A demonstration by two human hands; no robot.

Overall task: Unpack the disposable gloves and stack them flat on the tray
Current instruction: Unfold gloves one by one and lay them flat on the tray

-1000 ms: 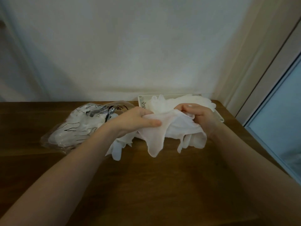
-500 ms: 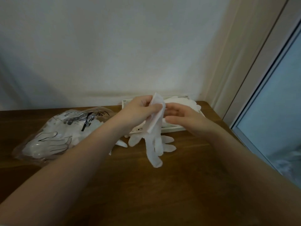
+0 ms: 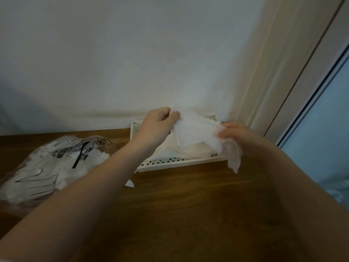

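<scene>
Though the clear bag (image 3: pixel 56 163) at nine o'clock on the bench (image 3: pixel 188 214) carries black print and glove outlines, none of its lettering can be read. The left hand (image 3: pixel 156 127) pinches one edge of a thin, translucent white glove (image 3: pixel 196 133) and the right hand (image 3: pixel 238 135) pinches the other, spreading it above the white perforated tray (image 3: pixel 181 163) at twelve o'clock. Its fingers droop past the tray's front rim, and the gloves (image 3: pixel 188 151) piled inside are partly hidden behind it.

wall (image 3: pixel 132 63) behind tray (image 3: pixel 181 163), bag (image 3: pixel 47 167) left
</scene>
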